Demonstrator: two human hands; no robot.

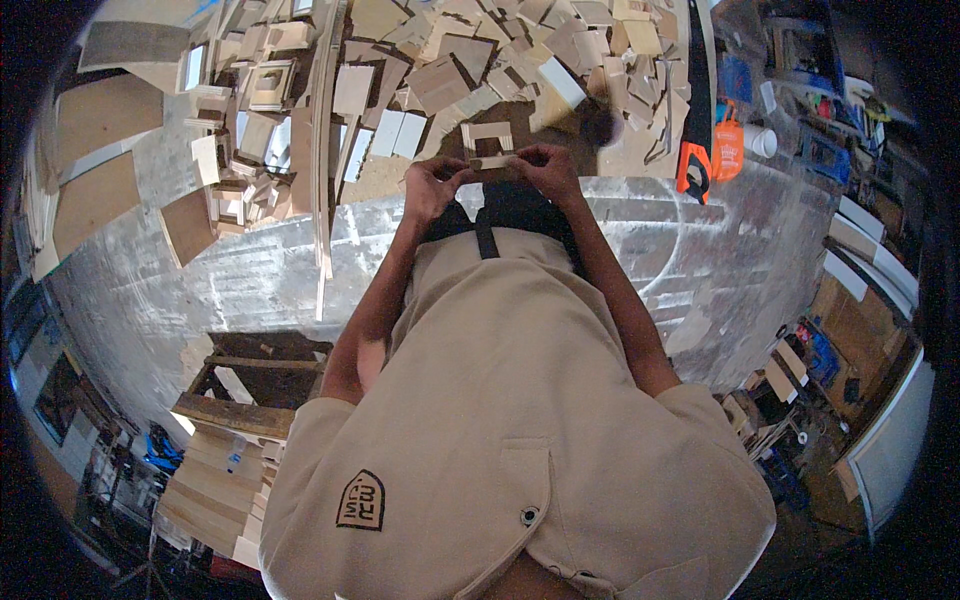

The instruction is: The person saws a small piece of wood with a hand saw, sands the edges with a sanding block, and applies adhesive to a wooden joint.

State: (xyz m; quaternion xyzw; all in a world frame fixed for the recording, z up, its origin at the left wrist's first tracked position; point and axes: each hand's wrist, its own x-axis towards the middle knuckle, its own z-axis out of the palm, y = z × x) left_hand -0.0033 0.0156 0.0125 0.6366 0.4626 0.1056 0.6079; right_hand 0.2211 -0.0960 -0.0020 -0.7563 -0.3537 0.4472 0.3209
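Note:
A small pale wooden frame-like piece is held in front of me at the top centre, with a short strip along its near edge. My left hand grips the left end of this near edge with thumb and fingers pressed together. My right hand pinches its right end. The piece is over my dark-trousered legs, just before a heap of wood offcuts.
Stacked wooden pieces and long strips lie left of the heap, with boards farther left. An orange-handled saw, an orange bag and a white bucket sit at the right. A wooden structure stands lower left.

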